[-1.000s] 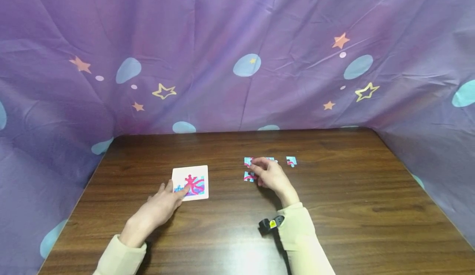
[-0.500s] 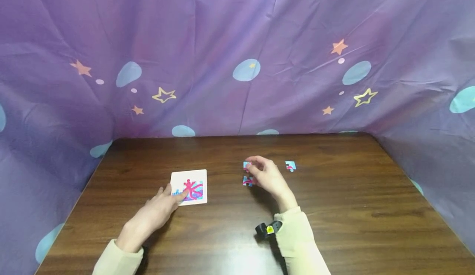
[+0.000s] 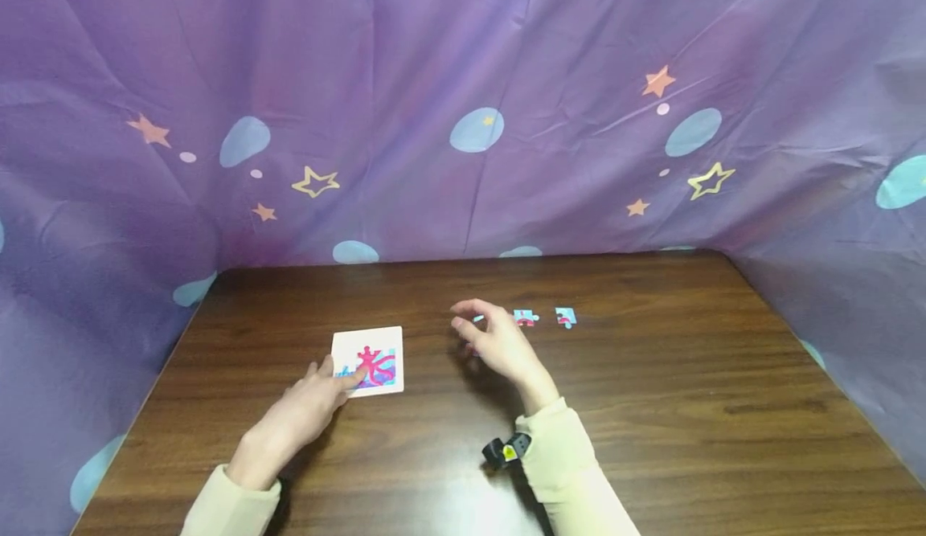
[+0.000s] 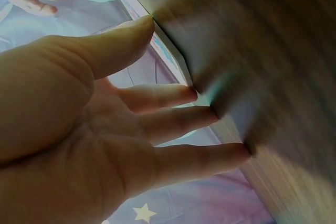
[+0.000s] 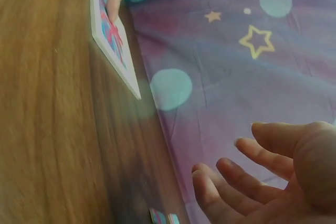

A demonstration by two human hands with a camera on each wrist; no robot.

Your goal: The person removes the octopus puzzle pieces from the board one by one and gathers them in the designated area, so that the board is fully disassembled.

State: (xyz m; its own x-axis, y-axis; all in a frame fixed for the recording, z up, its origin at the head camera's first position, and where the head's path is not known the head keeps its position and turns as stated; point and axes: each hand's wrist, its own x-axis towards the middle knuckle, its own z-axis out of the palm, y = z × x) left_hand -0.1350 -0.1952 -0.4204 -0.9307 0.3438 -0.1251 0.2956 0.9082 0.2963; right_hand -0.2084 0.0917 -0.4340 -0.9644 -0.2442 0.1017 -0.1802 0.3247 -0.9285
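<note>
My left hand (image 3: 300, 407) lies at the left side of a white-framed jigsaw board (image 3: 367, 338), its index finger reaching onto the pink and blue picture. In the left wrist view, the thumb of that left hand (image 4: 115, 108) meets the board's near edge and the other fingers are extended. My right hand (image 3: 499, 347) hovers to the right of the board, fingers loosely bent and apart, with nothing seen between them in the right wrist view. Beyond it lie a jigsaw piece (image 3: 526, 318) and another jigsaw piece (image 3: 566, 317). Bits of further pieces peek from behind the hand, mostly hidden.
A brown wooden table (image 3: 673, 407) carries everything. Purple cloth (image 3: 405, 102) with stars and blue spots hangs along its back and sides. A black device (image 3: 506, 449) is strapped at my right sleeve.
My right hand has shifted left from over the pieces, uncovering the middle one and covering most of the left ones. My left hand stays on the board.
</note>
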